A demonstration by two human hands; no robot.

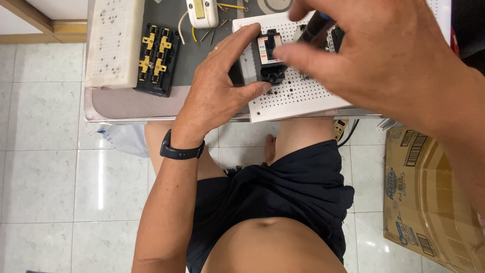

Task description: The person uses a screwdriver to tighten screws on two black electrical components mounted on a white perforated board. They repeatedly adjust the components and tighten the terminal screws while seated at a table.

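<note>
Left hand (214, 88) pinches the black breaker (269, 58) on the white perforated board (298, 96), right hand (384, 55) grips a dark-handled tool (316, 25); tool could slip off, board overhangs table edge.

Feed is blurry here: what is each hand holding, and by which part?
Left hand grips the black breaker by its left side, on the white pegboard. Right hand holds a dark tool by its handle.
</note>
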